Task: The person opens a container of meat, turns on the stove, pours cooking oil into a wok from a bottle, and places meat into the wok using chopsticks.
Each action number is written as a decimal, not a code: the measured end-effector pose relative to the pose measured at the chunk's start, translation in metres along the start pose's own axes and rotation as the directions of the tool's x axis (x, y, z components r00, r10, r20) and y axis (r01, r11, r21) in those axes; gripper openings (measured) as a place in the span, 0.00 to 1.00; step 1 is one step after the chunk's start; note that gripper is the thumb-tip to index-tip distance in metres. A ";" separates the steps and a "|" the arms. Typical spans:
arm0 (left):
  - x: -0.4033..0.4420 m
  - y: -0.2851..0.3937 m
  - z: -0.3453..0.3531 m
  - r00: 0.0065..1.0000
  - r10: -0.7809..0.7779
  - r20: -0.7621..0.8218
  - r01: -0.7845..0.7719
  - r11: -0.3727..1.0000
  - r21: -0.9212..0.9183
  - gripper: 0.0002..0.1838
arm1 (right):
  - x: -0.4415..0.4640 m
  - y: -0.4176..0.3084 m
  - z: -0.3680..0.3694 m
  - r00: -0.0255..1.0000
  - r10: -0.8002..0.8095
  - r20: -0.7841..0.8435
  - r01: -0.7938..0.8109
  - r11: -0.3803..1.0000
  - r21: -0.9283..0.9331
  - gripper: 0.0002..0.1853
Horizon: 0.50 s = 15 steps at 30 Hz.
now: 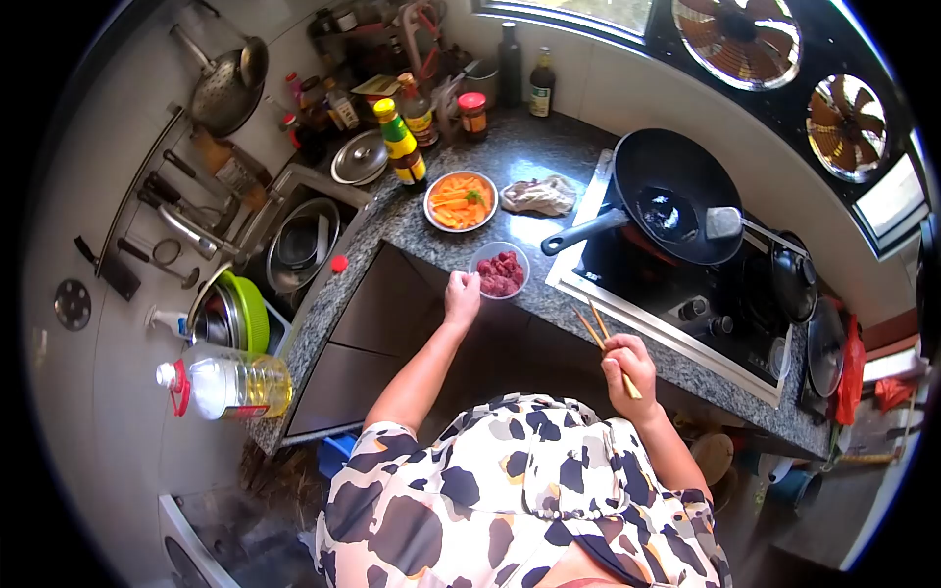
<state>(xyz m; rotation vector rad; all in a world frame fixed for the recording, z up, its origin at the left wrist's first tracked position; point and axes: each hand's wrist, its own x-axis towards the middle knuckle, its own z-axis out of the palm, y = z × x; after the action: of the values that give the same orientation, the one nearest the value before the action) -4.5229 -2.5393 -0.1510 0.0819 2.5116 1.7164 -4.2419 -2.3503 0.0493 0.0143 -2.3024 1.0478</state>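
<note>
My left hand point(463, 298) grips the rim of a small clear bowl point(525, 263) at the counter's front edge. Pieces of raw red meat point(500, 273) fill the bowl. In my right hand point(630, 369) is a pair of chopsticks point(595, 331), their tips pointing up and left toward the hob, apart from the meat. A plate of sliced carrots point(460, 202) sits just behind the bowl, with a crumpled cloth point(540, 196) to its right. The black wok point(676, 181) rests on the hob with a little shiny liquid in its bottom, and a spatula point(725, 223) leans over its right rim.
The wok's handle juts left over the counter. A yellow-capped bottle point(399, 145), a red-lidded jar point(472, 115) and a metal lid point(360, 157) stand behind the carrots. To the left are the sink point(358, 192), a green basket point(253, 312) and an oil jug point(238, 382). A red cap point(339, 264) lies by the edge.
</note>
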 end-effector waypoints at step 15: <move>-0.046 0.040 -0.055 0.729 -0.189 0.658 0.627 0.570 -0.531 0.22 | 0.061 -0.011 0.093 0.983 0.136 0.123 -0.161 0.960 0.227 0.06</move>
<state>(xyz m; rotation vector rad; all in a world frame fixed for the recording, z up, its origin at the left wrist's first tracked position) -4.4841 -2.5804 -0.0911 -0.1020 1.1640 1.9592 -4.3370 -2.4081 0.0421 -0.0081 -2.2866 1.4263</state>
